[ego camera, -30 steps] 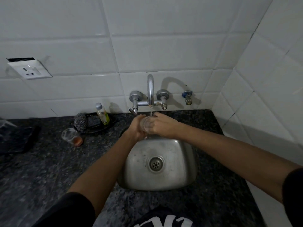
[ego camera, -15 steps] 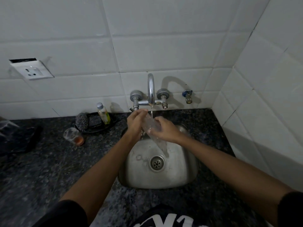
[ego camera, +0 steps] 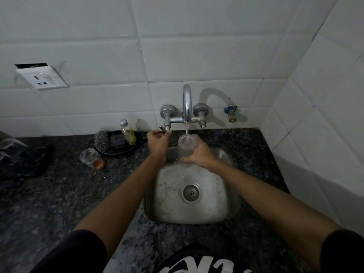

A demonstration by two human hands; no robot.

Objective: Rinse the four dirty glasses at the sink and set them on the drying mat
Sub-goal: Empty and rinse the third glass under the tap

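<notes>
My right hand [ego camera: 199,154] grips a clear glass [ego camera: 186,144] upright over the steel sink [ego camera: 222,209], its mouth under the thin stream from the tap spout [ego camera: 187,103]. My left hand [ego camera: 157,141] pinches the tap's left handle [ego camera: 164,128]. A second glass [ego camera: 91,158] with orange residue at its bottom stands on the dark counter left of the sink. At the far left lies a dark mat [ego camera: 25,160] with part of a clear glass [ego camera: 8,141] on it, cut off by the frame edge.
A black dish [ego camera: 118,149] behind the dirty glass holds a scrubber [ego camera: 101,141], a sponge and a small soap bottle [ego camera: 128,132]. A wall socket [ego camera: 42,78] is at upper left. White tiled walls close the back and right. The speckled counter [ego camera: 59,203] lies in front.
The glass went from tilted and pouring into the sink to upright under the stream. My left hand left the glass and moved up to the tap handle.
</notes>
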